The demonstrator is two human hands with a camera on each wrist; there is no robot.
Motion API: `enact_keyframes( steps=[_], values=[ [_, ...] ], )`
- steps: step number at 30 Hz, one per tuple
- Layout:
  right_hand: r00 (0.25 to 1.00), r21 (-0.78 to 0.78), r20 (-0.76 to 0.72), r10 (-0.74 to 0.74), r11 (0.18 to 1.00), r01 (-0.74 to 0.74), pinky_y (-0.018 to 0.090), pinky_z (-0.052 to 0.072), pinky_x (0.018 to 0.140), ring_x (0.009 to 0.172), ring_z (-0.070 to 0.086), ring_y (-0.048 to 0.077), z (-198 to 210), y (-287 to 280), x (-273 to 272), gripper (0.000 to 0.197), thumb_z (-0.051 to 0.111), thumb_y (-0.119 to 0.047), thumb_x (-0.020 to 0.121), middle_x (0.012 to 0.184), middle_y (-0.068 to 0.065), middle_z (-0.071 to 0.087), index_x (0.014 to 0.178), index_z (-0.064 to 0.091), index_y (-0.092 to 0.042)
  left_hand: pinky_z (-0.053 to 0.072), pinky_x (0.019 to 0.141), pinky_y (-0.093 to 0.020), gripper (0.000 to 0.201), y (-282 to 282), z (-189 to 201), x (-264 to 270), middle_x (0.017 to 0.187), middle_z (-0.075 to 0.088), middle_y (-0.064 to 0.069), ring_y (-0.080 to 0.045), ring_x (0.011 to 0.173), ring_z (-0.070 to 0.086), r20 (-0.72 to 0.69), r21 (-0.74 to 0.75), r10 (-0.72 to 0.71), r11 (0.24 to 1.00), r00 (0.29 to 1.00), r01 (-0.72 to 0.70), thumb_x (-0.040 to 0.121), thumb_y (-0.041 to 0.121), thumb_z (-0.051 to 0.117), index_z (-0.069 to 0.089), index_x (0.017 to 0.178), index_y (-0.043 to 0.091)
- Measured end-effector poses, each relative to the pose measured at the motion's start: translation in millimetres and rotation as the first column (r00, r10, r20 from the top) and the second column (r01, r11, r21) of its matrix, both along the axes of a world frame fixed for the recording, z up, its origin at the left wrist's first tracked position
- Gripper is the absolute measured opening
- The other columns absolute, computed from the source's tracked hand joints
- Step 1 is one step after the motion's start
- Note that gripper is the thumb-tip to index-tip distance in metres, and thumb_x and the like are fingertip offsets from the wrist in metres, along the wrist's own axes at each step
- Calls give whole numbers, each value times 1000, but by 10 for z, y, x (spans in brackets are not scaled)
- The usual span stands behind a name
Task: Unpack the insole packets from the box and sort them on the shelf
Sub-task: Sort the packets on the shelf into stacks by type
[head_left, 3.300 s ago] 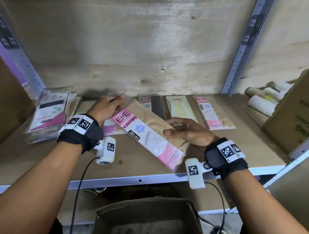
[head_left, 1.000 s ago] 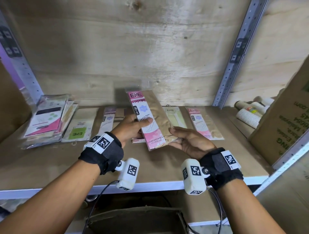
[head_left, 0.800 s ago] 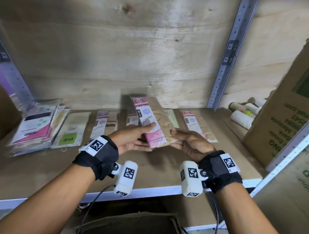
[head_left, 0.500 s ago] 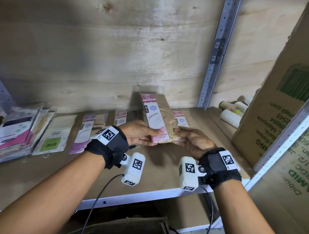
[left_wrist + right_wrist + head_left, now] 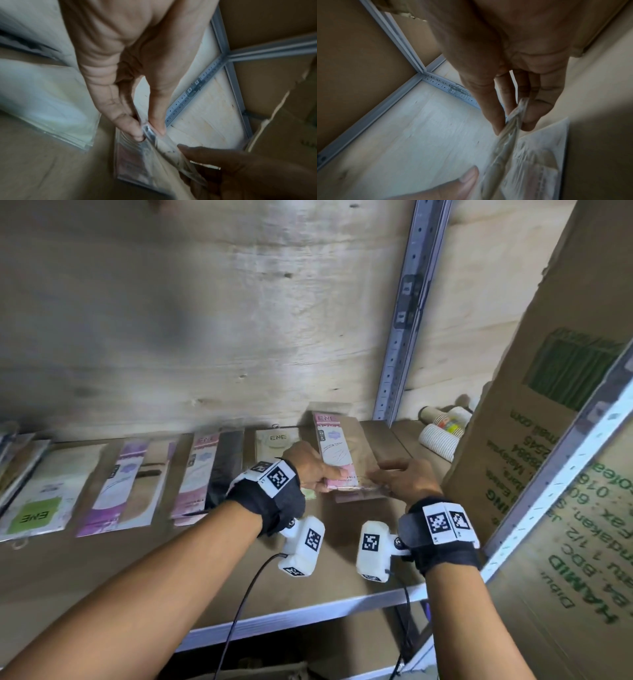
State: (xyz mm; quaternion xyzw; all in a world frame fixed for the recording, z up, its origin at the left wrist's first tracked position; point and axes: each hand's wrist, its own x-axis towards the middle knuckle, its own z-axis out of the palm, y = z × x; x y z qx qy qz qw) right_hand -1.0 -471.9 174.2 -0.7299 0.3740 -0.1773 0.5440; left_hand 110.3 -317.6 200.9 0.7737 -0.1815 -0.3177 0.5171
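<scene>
A pink-and-brown insole packet [image 5: 337, 451] marked ENE is held just above the right end of the wooden shelf [image 5: 137, 570], over another packet lying there. My left hand [image 5: 317, 470] pinches its near left corner between thumb and fingers. My right hand [image 5: 399, 479] pinches the near right edge. In the left wrist view the left fingertips [image 5: 137, 129] clamp the clear packet edge [image 5: 164, 146]. The right wrist view has the right fingers [image 5: 498, 121] squeezing the packet edge [image 5: 510, 129]. More packets lie in a row to the left: cream [image 5: 277, 445], pink-black [image 5: 205, 474], purple [image 5: 120, 484], green [image 5: 37, 494].
A tall cardboard box [image 5: 548, 440] stands at the right end of the shelf, close to my right hand. Stacked paper cups [image 5: 442, 429] lie behind it. A grey slotted upright [image 5: 400, 337] runs up the plywood back wall. A cardboard box edge [image 5: 274, 671] shows below the shelf.
Both hands have carried the pink packet to the right along the shelf and lowered it toward the packet at the right end. The view has swung right with them.
</scene>
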Motion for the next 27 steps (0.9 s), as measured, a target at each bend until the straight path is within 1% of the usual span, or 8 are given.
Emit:
enact_keyframes(
  steps=[3, 6, 8, 10, 13, 16, 23, 27],
  values=[
    [998, -100, -55, -30, 995, 24, 41, 56, 93, 92, 71, 24, 14, -9, -13, 23, 86, -22, 71, 94, 7, 75, 91, 74, -19, 60, 81, -44, 48, -102, -48, -24, 112, 71, -18, -30, 94, 72, 94, 66, 9, 998, 996, -15, 73, 9, 85, 67, 115, -5],
    [996, -156, -78, -50, 987, 37, 32, 55, 90, 92, 68, 21, 41, -6, -7, 29, 84, -19, 73, 99, 8, 74, 100, 75, -15, 61, 80, -45, 52, -155, -49, -22, 113, 71, -17, -30, 93, 72, 162, 104, 16, 994, 987, -33, 70, 12, 88, 66, 113, -4],
    [994, -184, -97, -60, 982, 41, 24, 49, 80, 87, 64, 17, 42, 12, -1, 27, 82, -16, 75, 101, 8, 72, 101, 76, -13, 60, 81, -44, 54, -179, -39, -25, 112, 72, -16, -28, 93, 73, 206, 154, -1, 988, 978, -32, 68, 16, 90, 66, 113, -3],
    [991, -209, -121, -64, 977, 38, 21, 44, 79, 88, 61, 17, 33, 22, 2, 28, 81, -13, 77, 104, 8, 72, 104, 75, -12, 60, 82, -43, 57, -203, -41, -49, 109, 73, -17, -28, 90, 74, 238, 195, -37, 981, 971, -10, 68, 18, 90, 65, 116, -2],
    [988, -226, -139, -70, 973, 38, 22, 45, 85, 102, 63, 22, 38, 21, -1, 30, 79, -13, 79, 110, 9, 71, 108, 75, -11, 61, 79, -41, 55, -243, -46, -91, 104, 75, -15, -26, 79, 76, 269, 258, -76, 966, 960, 4, 70, 23, 88, 64, 116, 3],
    [985, -234, -160, -58, 972, 19, 29, 48, 97, 108, 63, 24, 32, 21, -1, 32, 78, -12, 80, 114, 9, 70, 111, 74, -9, 62, 78, -37, 54, -270, -54, -107, 103, 75, -14, -23, 74, 76, 319, 339, -121, 941, 940, 6, 73, 29, 86, 63, 117, 6],
    [981, -206, -194, -22, 978, -19, 30, 47, 100, 112, 61, 24, 21, 12, -16, 33, 76, -12, 82, 118, 10, 69, 115, 73, -9, 61, 80, -36, 54, -279, -63, -98, 99, 76, -11, -21, 75, 76, 370, 410, -145, 912, 918, -21, 75, 33, 84, 61, 115, 6],
    [977, -184, -214, -10, 982, -30, 29, 46, 96, 112, 61, 25, 25, 20, -19, 34, 75, -13, 83, 121, 11, 67, 117, 72, -11, 59, 85, -36, 55, -286, -78, -103, 96, 76, -11, -23, 84, 74, 429, 441, -157, 896, 890, -55, 74, 38, 84, 63, 111, 3]
  ],
)
